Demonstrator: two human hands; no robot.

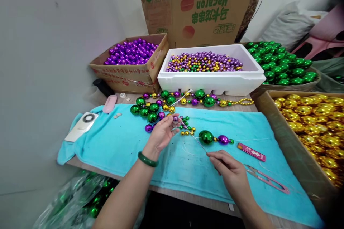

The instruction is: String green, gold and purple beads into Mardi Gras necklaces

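Note:
Between the fingertips of my left hand [163, 132] is a small purple bead [175, 118]. My right hand [228, 168] pinches a long thin needle [197, 140], whose far end reaches the purple bead; whether it passes through the bead I cannot tell. Small loose beads [187, 133] in gold, green and purple lie on the turquoise towel [120, 150] just beyond my left fingers. Right of them, a large green bead [206, 137] and a purple bead [223, 140] sit in line on a thin thread. Strung beads [143, 112] lie along the towel's back edge.
Behind stand a carton of purple beads [126, 75], a white foam box [209, 80] of small beads and a box of green beads [282, 64]. A carton of gold beads [285, 132] is at right. Pink thread snips [268, 180], a pink packet [251, 151] and a white phone-like device [82, 127] lie on the towel.

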